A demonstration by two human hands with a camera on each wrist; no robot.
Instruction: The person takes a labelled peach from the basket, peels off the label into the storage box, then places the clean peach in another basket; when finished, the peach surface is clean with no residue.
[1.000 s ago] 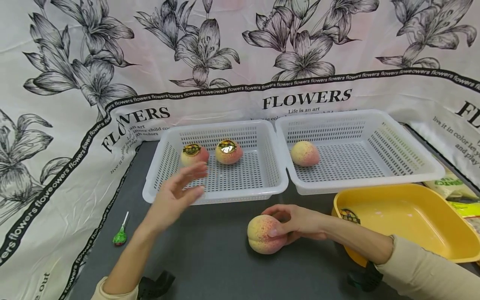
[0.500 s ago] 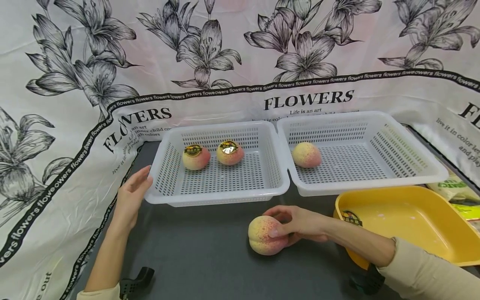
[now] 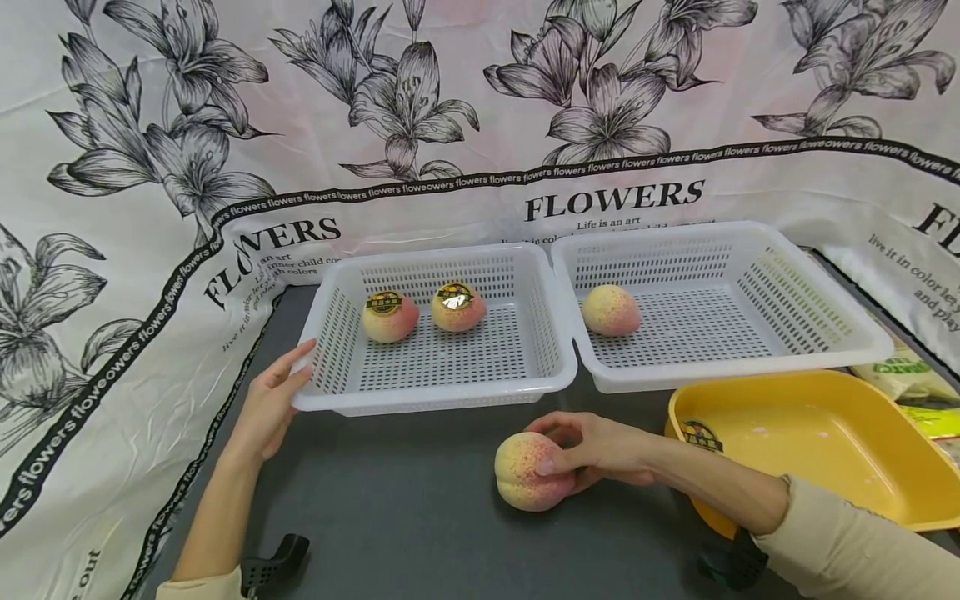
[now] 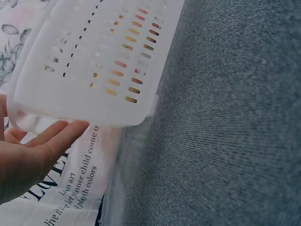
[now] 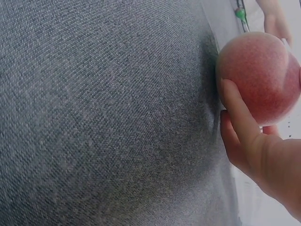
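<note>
My right hand (image 3: 596, 447) grips a large yellow-and-pink peach (image 3: 531, 472) low over the dark table, in the middle front. In the right wrist view, fingers curl against the red side of the peach (image 5: 258, 75). At the far left, my left hand (image 3: 268, 408) holds the left rim of a white perforated basket (image 3: 450, 398). The left wrist view has two fingers (image 4: 59, 139) stretched under the rim of the basket (image 4: 84, 106). Inside this basket lie two peaches with black-and-gold labels, one peach (image 3: 390, 318) left of the other peach (image 3: 458, 308).
A second white basket (image 3: 720, 377) stands right beside it with one peach (image 3: 611, 311) inside. In front of that is a yellow tub (image 3: 780, 381). Packets (image 3: 903, 371) lie at the far right, and a green lollipop (image 5: 241, 13) shows behind the held peach.
My left hand has gone from over the left basket's front to its left rim and taken hold there. That end of the basket has shifted slightly. The right hand stays on its peach.
</note>
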